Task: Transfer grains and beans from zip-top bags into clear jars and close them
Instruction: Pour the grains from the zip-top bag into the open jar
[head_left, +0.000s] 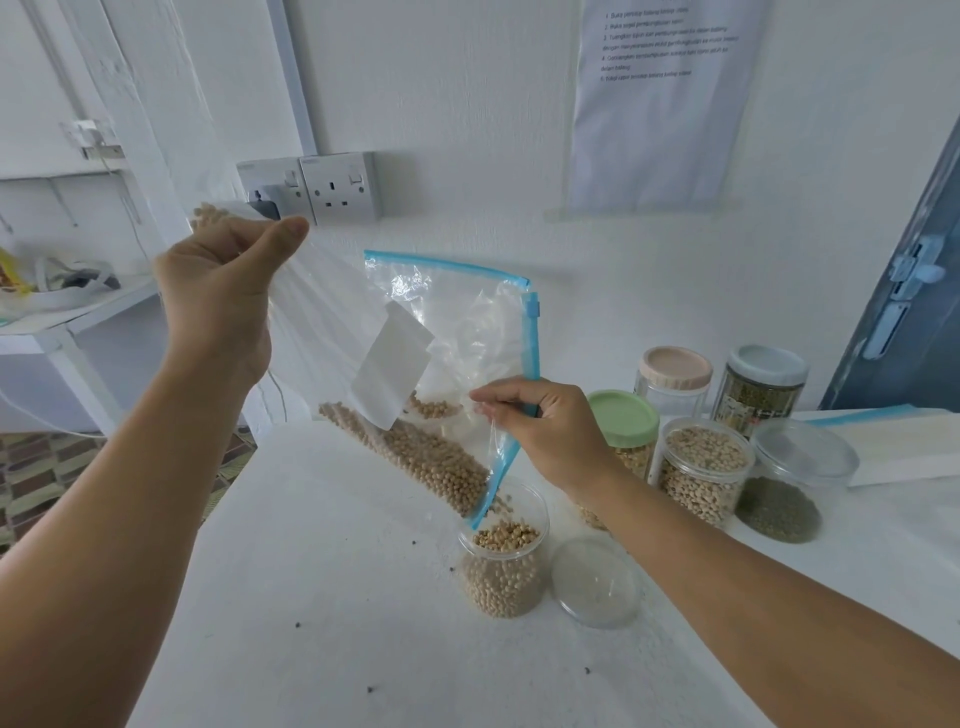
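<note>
Mid-pour here: the left hand (218, 291) in the upper left of the frame grips the bottom corner of the zip-top bag (441, 364) and lifts it, while the right hand (545, 426) at center right pinches the blue zipper edge, and the soybeans (431, 462) slide toward the low corner over the open jar (504, 551) at lower center of the bench (311, 597). I'd keep that corner right over the jar mouth and raise the left hand gradually so the beans funnel in and don't dump all at once. The jar's clear lid (597, 582) sits just to its right, ready for closing.
</note>
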